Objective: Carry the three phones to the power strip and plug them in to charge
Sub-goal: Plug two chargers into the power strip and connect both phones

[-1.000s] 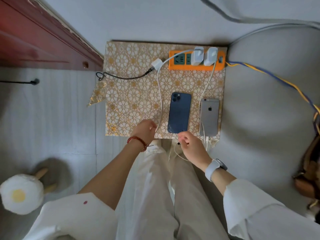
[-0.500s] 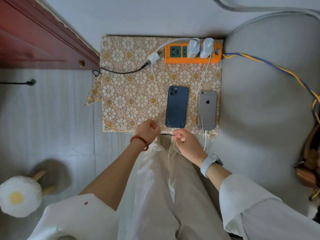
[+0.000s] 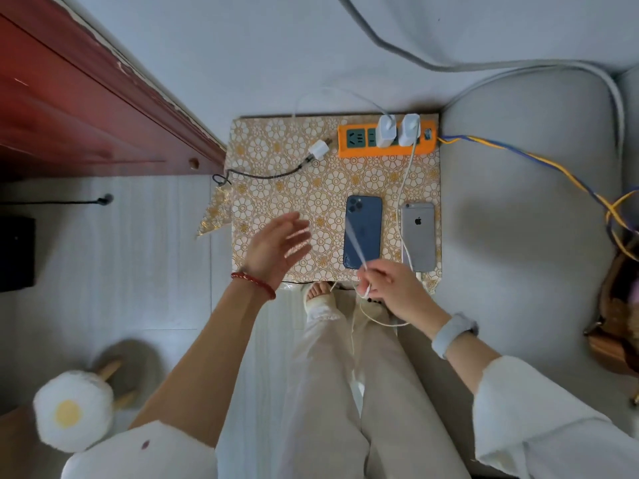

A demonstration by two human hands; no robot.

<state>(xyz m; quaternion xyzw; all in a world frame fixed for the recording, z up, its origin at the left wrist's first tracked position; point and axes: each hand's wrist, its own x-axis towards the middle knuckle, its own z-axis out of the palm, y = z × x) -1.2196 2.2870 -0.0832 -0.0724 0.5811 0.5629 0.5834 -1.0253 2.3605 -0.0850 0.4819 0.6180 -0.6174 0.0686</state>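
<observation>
- We find the right hand (image 3: 394, 292) pinching a white cable (image 3: 356, 243) just below the blue phone (image 3: 363, 231); the left hand (image 3: 276, 247) hovers spread and empty.
- Blue phone and silver phone (image 3: 418, 235) lie face down on the patterned mat (image 3: 276, 160), near the orange power strip (image 3: 385, 141).
- No third phone is visible.
- Risk: tugging the taut cable may unseat its charger or drag the blue phone.
- A spare charger (image 3: 318, 150) lies unplugged.

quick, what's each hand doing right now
left hand: open, holding nothing, above the mat
right hand: closed on the white cable
</observation>
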